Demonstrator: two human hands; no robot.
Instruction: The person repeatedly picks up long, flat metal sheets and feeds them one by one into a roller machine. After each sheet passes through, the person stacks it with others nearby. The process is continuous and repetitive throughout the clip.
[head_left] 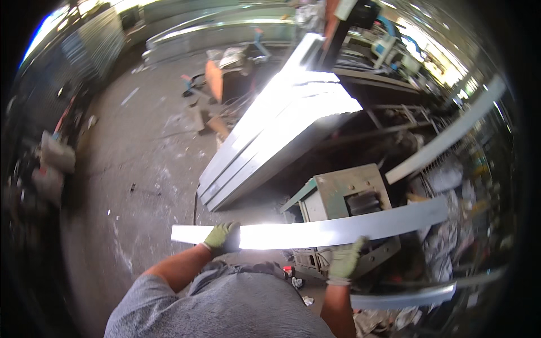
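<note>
A long, flat, silvery metal bar lies crosswise in front of my body, over part of a worn green-and-grey machine. My left hand, in a pale green glove, is closed round the bar near its left end. Farther right, my right hand, gloved alike, grips the bar's near edge, its fingertips slightly blurred. Beyond the bar, a stack of long shiny metal profiles slants away from me.
Another pale bar slants at the right, and a shorter metal piece lies near my right forearm. Crumpled plastic and scrap gather beside the machine. An orange board stands among debris on the grey floor.
</note>
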